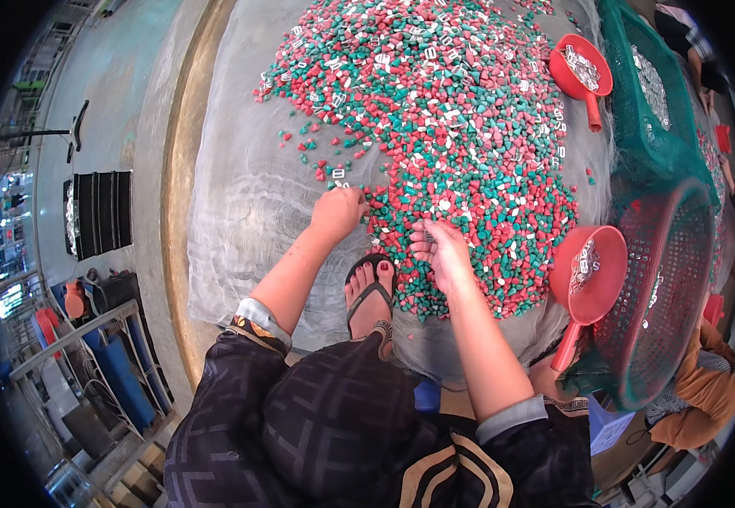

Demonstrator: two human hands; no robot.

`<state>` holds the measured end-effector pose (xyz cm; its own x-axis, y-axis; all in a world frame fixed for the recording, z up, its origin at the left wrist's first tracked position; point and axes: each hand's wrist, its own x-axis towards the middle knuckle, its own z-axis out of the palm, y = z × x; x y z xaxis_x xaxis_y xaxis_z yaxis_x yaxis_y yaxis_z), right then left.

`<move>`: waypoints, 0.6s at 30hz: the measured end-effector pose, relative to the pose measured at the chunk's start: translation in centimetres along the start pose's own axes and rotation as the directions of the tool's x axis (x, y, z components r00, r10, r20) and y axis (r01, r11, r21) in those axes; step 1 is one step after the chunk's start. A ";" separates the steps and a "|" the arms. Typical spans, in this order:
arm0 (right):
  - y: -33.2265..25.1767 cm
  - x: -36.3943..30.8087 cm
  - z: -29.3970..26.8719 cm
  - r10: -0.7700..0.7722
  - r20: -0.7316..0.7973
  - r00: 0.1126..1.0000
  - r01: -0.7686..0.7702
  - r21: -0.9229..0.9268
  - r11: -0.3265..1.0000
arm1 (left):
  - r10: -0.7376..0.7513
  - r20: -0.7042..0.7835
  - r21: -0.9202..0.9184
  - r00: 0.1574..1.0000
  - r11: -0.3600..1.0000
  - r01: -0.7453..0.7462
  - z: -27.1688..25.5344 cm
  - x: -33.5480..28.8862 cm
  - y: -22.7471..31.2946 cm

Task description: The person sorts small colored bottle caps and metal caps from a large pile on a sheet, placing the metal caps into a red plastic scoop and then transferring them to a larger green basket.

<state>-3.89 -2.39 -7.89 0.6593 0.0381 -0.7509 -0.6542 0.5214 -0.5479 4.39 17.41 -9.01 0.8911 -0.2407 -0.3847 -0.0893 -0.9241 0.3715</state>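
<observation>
A broad pile of small red, green and white cone-shaped pieces (469, 144) is spread on a pale mesh sheet (240, 161). Silvery slider buckles (431, 52) are scattered among them. My left hand (340, 212) is at the pile's left edge, its fingers curled together; whatever they pinch is hidden. Just beyond it lie loose slider buckles (338, 174) on the sheet. Over the near part of the pile, my right hand (443, 256) has its fingers loosely bent and apart, with nothing visible in them.
Two red long-handled scoops, one near (589, 292) and one farther off (572, 72), hold silvery buckles at the right. Beside them stand a red mesh basket (689, 279) and green netting (630, 110). My sandalled foot (371, 292) rests between my arms. Other people sit at the far right.
</observation>
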 end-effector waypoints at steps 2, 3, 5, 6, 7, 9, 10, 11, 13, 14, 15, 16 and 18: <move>0.1 -0.3 0.3 0.013 -0.006 1.000 -0.013 -0.009 1.000 | -0.010 -0.033 -0.003 0.999 1.000 0.010 0.3 0.2 -0.4; 0.2 -0.4 0.3 0.014 0.001 1.000 -0.014 -0.013 1.000 | -0.020 -0.050 -0.003 0.999 1.000 0.020 0.3 0.3 -0.7; 0.3 -0.4 0.3 0.015 0.011 1.000 -0.015 -0.016 1.000 | -0.035 -0.030 -0.140 0.999 0.990 0.030 0.2 0.6 -1.8; 0.3 -0.5 0.4 0.011 0.015 1.000 -0.011 -0.015 1.000 | -0.038 0.007 -0.273 0.999 0.961 0.038 0.1 0.9 -2.8; 0.4 -0.6 0.5 0.007 0.017 1.000 -0.007 -0.013 1.000 | -0.034 0.046 -0.403 0.998 0.914 0.050 -0.4 1.0 -2.7; 0.4 -0.6 0.8 0.016 0.035 0.999 -0.017 0.013 1.000 | -0.117 0.226 -0.598 0.967 0.767 0.233 -1.3 0.6 -2.1; 0.5 -0.7 0.9 0.025 0.049 0.998 -0.027 0.039 0.999 | -0.137 0.319 -0.667 0.938 0.670 0.325 -2.1 0.3 -1.4; 0.5 -0.7 1.0 0.035 0.061 0.998 -0.039 0.064 0.997 | -0.113 0.351 -0.702 0.930 0.626 0.340 -2.5 0.1 -0.7; 0.1 -0.8 1.3 0.045 0.101 0.994 -0.059 0.138 0.989 | -0.060 0.408 -0.759 0.911 0.531 0.376 -3.2 -0.4 0.5; 0.0 -0.8 1.4 0.049 0.121 0.991 -0.070 0.174 0.982 | -0.026 0.423 -0.774 0.906 0.510 0.376 -3.3 -0.6 0.9; 0.0 -0.8 1.5 0.045 0.130 0.990 -0.069 0.186 0.980 | 0.010 0.436 -0.787 0.900 0.488 0.377 -3.5 -0.7 1.3; 0.0 -0.8 1.6 0.042 0.140 0.989 -0.069 0.196 0.978 | 0.045 0.448 -0.801 0.893 0.465 0.378 -3.5 -0.8 1.7; -0.1 -1.0 1.8 0.014 0.138 0.990 -0.040 0.188 0.981 | 0.073 0.391 -0.809 0.918 0.504 0.304 -3.4 -1.0 2.6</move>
<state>-3.81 -0.98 -6.45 0.6946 0.1627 -0.7008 -0.5990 0.6703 -0.4380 4.74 16.27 -4.83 0.6375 -0.4041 -0.6560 0.5859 -0.2987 0.7533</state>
